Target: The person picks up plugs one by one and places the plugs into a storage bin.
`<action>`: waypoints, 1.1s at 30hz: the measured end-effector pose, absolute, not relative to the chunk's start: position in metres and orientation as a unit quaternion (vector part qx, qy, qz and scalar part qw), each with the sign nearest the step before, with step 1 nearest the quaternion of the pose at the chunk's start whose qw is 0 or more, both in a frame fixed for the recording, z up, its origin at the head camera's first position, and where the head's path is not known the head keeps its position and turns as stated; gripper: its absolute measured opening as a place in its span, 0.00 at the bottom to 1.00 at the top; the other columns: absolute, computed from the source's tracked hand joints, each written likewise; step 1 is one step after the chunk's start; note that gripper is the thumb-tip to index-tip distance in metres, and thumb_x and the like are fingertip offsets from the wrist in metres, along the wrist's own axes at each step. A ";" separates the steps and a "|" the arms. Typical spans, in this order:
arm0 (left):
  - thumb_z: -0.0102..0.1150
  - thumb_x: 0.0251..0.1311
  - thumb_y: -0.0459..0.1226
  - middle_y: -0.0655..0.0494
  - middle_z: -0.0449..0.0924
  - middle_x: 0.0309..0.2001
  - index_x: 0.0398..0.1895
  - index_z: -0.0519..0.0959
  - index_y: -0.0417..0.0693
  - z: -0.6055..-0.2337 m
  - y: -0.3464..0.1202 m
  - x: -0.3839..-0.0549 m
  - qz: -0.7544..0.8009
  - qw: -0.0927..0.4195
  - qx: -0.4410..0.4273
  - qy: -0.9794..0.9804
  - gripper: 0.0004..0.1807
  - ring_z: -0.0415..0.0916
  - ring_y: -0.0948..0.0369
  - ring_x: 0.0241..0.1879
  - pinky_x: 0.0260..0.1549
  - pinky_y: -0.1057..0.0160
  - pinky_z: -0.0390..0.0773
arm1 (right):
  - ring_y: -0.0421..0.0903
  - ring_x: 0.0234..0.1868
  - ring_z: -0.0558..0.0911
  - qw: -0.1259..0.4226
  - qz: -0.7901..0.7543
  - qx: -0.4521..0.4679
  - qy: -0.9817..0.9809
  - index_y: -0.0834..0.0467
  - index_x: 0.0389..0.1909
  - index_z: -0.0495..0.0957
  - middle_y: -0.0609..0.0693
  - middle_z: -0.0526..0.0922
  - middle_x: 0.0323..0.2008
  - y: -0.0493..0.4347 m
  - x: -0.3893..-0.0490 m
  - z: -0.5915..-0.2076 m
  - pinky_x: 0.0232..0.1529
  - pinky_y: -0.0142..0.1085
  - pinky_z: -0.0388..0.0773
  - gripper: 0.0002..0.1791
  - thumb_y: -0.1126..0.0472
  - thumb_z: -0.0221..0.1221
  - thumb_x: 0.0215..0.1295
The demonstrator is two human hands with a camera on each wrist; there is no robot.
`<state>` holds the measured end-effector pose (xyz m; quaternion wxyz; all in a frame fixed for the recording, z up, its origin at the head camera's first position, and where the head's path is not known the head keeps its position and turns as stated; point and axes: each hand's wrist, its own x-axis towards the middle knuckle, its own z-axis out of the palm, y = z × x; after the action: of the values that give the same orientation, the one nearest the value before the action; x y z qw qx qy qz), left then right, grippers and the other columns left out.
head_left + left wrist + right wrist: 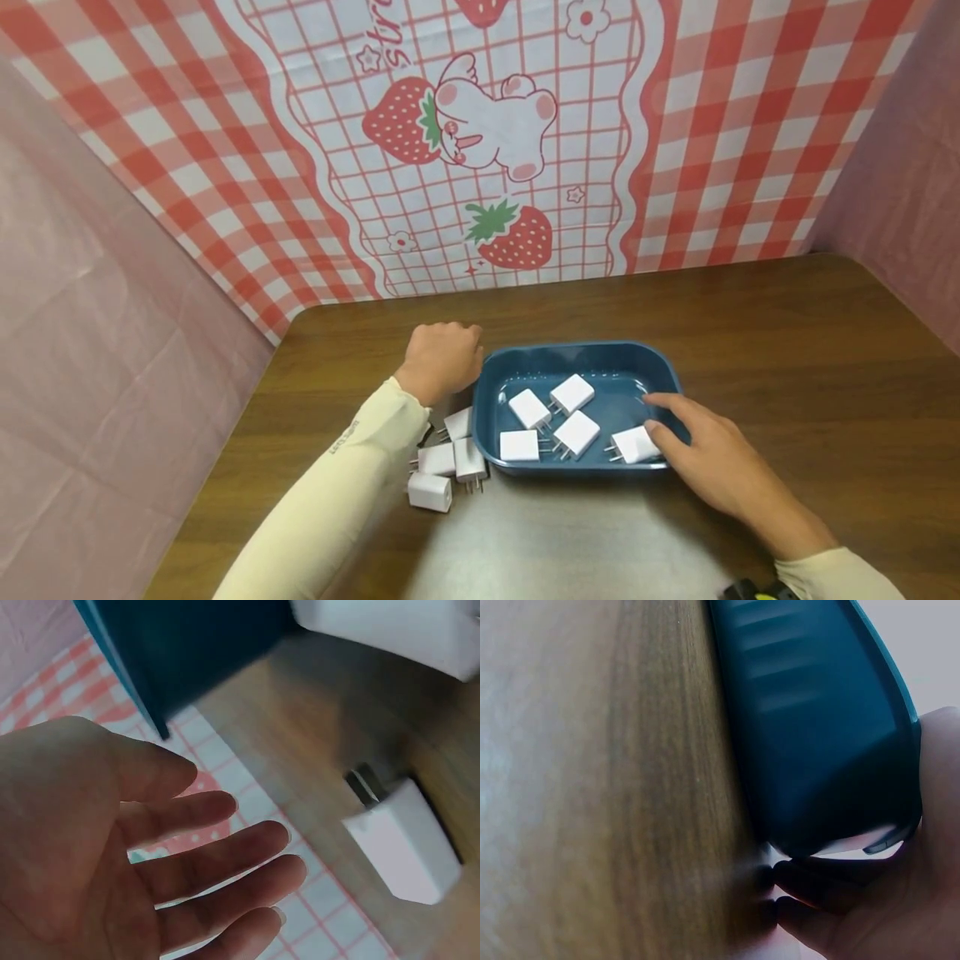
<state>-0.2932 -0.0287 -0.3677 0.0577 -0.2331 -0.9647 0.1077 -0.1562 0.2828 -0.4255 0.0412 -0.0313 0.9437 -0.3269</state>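
A blue tray (600,468) stands on the brown wood-grained surface (795,350), with five white plug adapters (576,434) lying in it, their metal prongs showing: four in a loose group toward its left and middle, and one apart near the right end. Just outside the tray's left end, on the surface, four more white adapters (430,492) lie close together, their prongs turned different ways. The left hand (442,360) is by the far part of the tray's left end; the left wrist view shows its fingers parted and only slightly bent, the grip loose with nothing in it, the thumb just beside the rim, though whether it touches cannot be told. The right hand (701,454) straddles the right end of the tray, a finger and the thumb reaching in over the rim close to the lone adapter and other fingers outside, low by the surface, so its grip is closed around the tray's edge. Both arms wear pale yellow sleeves (330,500), with small dark lettering on the left one. A red-and-white checked cloth (750,108) printed with strawberries hangs at the far side, and pink fabric (97,333) hangs at the left
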 end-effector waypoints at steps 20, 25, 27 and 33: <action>0.64 0.57 0.41 0.52 0.82 0.51 0.61 0.79 0.56 -0.388 -0.075 -0.301 0.109 -0.044 -0.214 -0.970 0.26 0.81 0.50 0.47 0.32 0.48 0.80 | 0.70 0.66 0.66 0.057 -0.326 -0.024 0.943 0.56 0.71 0.67 0.66 0.67 0.69 0.284 -0.158 -0.424 0.57 0.71 0.62 0.32 0.40 0.49 0.75; 0.63 0.56 0.40 0.51 0.82 0.50 0.60 0.80 0.55 -0.390 -0.083 -0.299 0.084 -0.046 -0.213 -0.972 0.25 0.81 0.50 0.46 0.29 0.49 0.79 | 0.70 0.66 0.67 0.052 -0.326 -0.026 0.944 0.55 0.70 0.68 0.66 0.68 0.68 0.284 -0.158 -0.425 0.57 0.71 0.62 0.31 0.41 0.49 0.75; 0.63 0.56 0.39 0.52 0.83 0.47 0.58 0.81 0.54 -0.390 -0.085 -0.299 0.077 -0.046 -0.211 -0.973 0.23 0.81 0.51 0.43 0.29 0.49 0.78 | 0.69 0.66 0.67 0.049 -0.325 -0.027 0.944 0.55 0.70 0.68 0.66 0.68 0.68 0.284 -0.157 -0.424 0.57 0.71 0.62 0.31 0.41 0.49 0.75; 0.64 0.59 0.44 0.53 0.82 0.38 0.42 0.84 0.51 -0.393 -0.088 -0.301 0.083 -0.057 -0.201 -0.975 0.11 0.80 0.54 0.36 0.28 0.49 0.79 | 0.70 0.67 0.66 0.051 -0.327 -0.026 0.943 0.55 0.70 0.68 0.66 0.68 0.68 0.283 -0.157 -0.425 0.57 0.71 0.62 0.31 0.41 0.49 0.75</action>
<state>-0.3007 -0.0877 -0.3931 -0.0566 -0.2005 -0.9745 0.0830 -0.1567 0.2831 -0.4245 0.0514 -0.0264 0.9432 -0.3271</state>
